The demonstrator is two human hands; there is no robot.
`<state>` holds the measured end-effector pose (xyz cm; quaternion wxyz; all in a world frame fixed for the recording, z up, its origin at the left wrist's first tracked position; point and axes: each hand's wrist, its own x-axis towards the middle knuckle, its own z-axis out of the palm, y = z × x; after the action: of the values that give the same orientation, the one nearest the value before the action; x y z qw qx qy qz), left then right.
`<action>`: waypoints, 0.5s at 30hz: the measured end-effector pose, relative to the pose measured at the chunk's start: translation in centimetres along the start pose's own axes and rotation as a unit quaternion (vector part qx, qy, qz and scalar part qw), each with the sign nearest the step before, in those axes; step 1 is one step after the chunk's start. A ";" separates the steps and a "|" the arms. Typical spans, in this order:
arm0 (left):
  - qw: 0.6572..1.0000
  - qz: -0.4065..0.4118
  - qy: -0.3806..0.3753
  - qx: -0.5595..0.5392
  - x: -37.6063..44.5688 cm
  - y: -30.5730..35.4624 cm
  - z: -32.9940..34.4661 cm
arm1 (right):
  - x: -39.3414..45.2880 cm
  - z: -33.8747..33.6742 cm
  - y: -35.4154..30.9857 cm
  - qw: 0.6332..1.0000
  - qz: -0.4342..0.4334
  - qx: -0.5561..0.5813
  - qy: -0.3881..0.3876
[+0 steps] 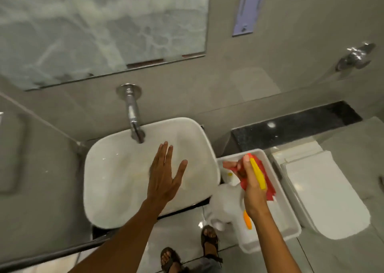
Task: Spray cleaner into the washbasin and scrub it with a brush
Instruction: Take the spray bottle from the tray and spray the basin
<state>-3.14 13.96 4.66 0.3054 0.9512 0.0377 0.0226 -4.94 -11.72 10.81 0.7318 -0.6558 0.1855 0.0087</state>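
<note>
Over the washbasin [124, 189] left hand [164, 177] spread empty, right hand [249, 181] fingers [230, 165] closed on the yellow-handled brush [258, 175] above the tray [291, 216]; scrubbing seemingly not yet begun, spraying impossible to judge.

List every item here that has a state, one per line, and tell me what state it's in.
washbasin: empty, no foam visible
tap: no water running
left hand: open, spread flat over the basin
right hand: shut on the brush
brush: yellow and red, lifted over the tray
tray: beside the basin
spray bottle: white, next to the tray, untouched
toilet lid: closed
</note>
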 end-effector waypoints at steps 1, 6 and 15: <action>1.000 -0.019 0.010 -0.007 -0.5 -1.5 -1.1 | -0.6 1.5 -0.2 1.000 -0.005 -0.011 -0.015; 0.996 -0.071 0.058 0.016 -3.2 -8.5 -5.4 | -4.2 7.9 0.5 0.993 0.037 -0.038 -0.106; 0.971 -0.175 0.137 -0.084 -6.4 -14.4 -8.3 | -10.6 15.8 4.3 0.967 0.110 -0.116 -0.196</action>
<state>-10.84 29.88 2.94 0.3755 0.8885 0.2434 0.1018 -11.82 6.55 10.84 0.6670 -0.6975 0.1072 0.2390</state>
